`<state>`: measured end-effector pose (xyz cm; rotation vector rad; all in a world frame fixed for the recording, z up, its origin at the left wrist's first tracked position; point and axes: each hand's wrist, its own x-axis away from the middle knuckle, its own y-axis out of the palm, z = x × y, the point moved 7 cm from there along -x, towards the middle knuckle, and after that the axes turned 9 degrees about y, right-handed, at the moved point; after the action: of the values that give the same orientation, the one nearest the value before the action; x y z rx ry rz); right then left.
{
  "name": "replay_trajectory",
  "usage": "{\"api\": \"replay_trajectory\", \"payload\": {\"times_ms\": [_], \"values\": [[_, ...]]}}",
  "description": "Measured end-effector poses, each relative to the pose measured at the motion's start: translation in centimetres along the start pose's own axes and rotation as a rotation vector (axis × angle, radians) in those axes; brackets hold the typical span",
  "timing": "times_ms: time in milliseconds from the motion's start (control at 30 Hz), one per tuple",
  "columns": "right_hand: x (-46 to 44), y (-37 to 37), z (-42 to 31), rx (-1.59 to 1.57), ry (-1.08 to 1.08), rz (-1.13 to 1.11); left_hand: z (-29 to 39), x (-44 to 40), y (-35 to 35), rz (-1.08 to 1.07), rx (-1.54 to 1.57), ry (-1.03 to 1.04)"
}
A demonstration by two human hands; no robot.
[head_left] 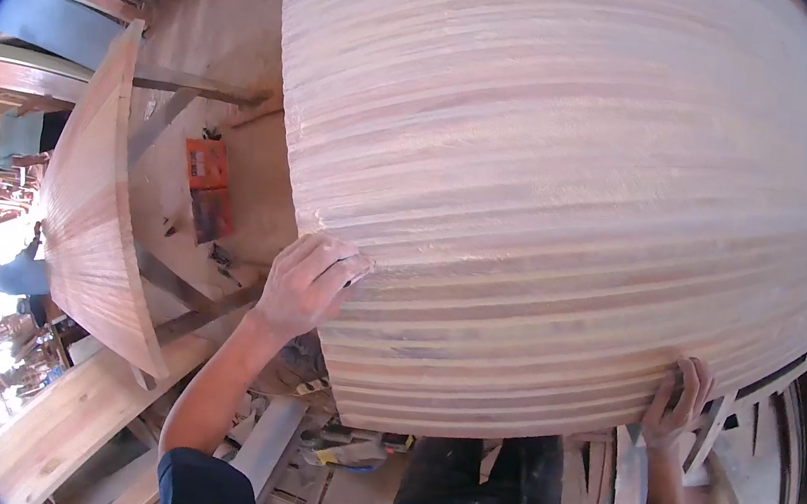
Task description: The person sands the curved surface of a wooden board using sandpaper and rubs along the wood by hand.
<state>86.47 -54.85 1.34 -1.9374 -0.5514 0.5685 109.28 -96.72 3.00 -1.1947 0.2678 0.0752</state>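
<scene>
A large pale wooden panel with long parallel grooves spreads out before me, coated in fine dust. My left hand, dusty white, is closed at the panel's left edge, with its fingertips pressed onto the grooved surface. A small dark bit shows under those fingers, too hidden to name. At the near right edge, my right hand curls its fingers over the top of the panel and grips its rim.
Left of the panel, a second grooved wooden panel stands tilted on wooden supports. An orange-red box lies on the floor between them. Long planks lie at lower left. Curved wooden pieces stand at lower right. People are in the background at left.
</scene>
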Motion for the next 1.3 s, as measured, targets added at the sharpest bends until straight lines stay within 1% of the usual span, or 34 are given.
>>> {"api": "replay_trajectory", "payload": {"times_ms": [100, 167, 267, 400, 467, 567, 667, 767, 867, 1033, 1100, 1200, 1233, 1267, 1300], "values": [[-0.2, -0.2, -0.2, 0.004, -0.016, 0.006, 0.2, 0.1, 0.4, -0.014, -0.057, 0.02], [-0.2, -0.3, -0.4, -0.006, -0.019, 0.031, 0.7, 0.2, 0.3, 0.076, -0.107, 0.011], [-0.2, -0.7, -0.4, -0.006, -0.029, 0.046, 0.9, 0.3, 0.4, 0.099, -0.128, 0.004], [-0.1, -0.9, -0.6, -0.037, -0.023, 0.066, 1.0, 0.2, 0.5, 0.033, -0.109, 0.023], [-0.2, -1.1, -0.6, -0.054, -0.027, 0.078, 0.6, 0.2, 0.7, -0.07, -0.088, 0.032], [0.0, -1.1, -0.6, -0.093, -0.049, 0.11, -0.1, 0.1, 0.8, -0.022, -0.022, 0.032], [-0.1, -1.3, -0.8, -0.103, -0.059, 0.137, 0.1, -1.1, 0.1, -0.038, 0.039, 0.003], [0.2, -1.2, -0.9, -0.093, -0.057, 0.15, 0.3, -1.2, 0.2, -0.081, 0.044, -0.031], [0.1, -1.3, -1.0, -0.099, -0.067, 0.167, 0.1, -0.9, 0.5, -0.08, 0.065, -0.028], [0.1, -1.2, -0.6, -0.079, -0.053, 0.16, 1.9, -3.0, 2.2, -0.034, 0.065, 0.001], [-0.1, -1.1, -0.8, -0.073, -0.051, 0.16, 2.2, -4.6, 3.5, -0.01, 0.068, 0.003], [-0.2, -0.9, -0.7, -0.041, -0.004, 0.142, 4.7, -8.8, 6.4, 0.01, 0.006, 0.023], [-0.2, -0.8, -0.9, -0.036, -0.016, 0.135, 5.8, -10.8, 8.1, 0.032, -0.014, 0.022], [-0.2, -0.7, -0.9, -0.027, -0.005, 0.129, 7.0, -13.3, 10.0, 0.013, -0.02, 0.063], [-0.2, -0.7, -0.9, -0.019, 0.004, 0.123, 8.9, -16.8, 10.5, 0.023, -0.03, 0.074]]}}
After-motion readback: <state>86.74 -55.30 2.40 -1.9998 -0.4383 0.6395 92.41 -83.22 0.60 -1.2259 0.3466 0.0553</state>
